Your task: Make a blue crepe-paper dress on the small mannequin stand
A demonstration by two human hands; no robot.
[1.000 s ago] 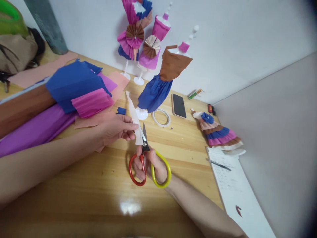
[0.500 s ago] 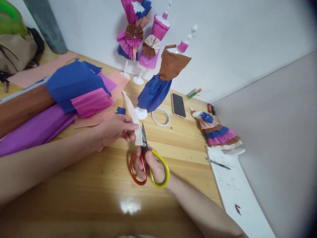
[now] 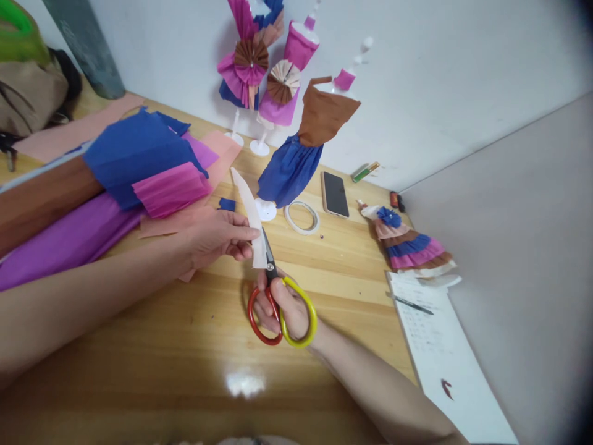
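Observation:
Between thumb and fingers, my left hand [image 3: 227, 236] pinches a narrow white paper strip [image 3: 248, 201] above the table. My right hand [image 3: 290, 303] grips scissors [image 3: 270, 262] with one red and one yellow handle loop. Their dark blades point away from me and lie against the right edge of the strip, near its lower end. Just beyond the strip stands a small dress form [image 3: 328, 114] in a brown paper top and a blue gathered skirt. A roll of white tape [image 3: 302, 218] lies to the right of its round base.
Crepe paper sheets [image 3: 139, 157] in several colours pile up at left. Two dressed forms [image 3: 282, 83] stand by the wall. A phone [image 3: 334, 194], a layered paper dress [image 3: 414, 247] and a notebook [image 3: 456, 371] with a pen [image 3: 414, 305] lie to the right.
The scissors' handle loops have drawn closer together and the blades have closed along the strip's edge. My left hand keeps its pinch on the strip. The view has shifted slightly.

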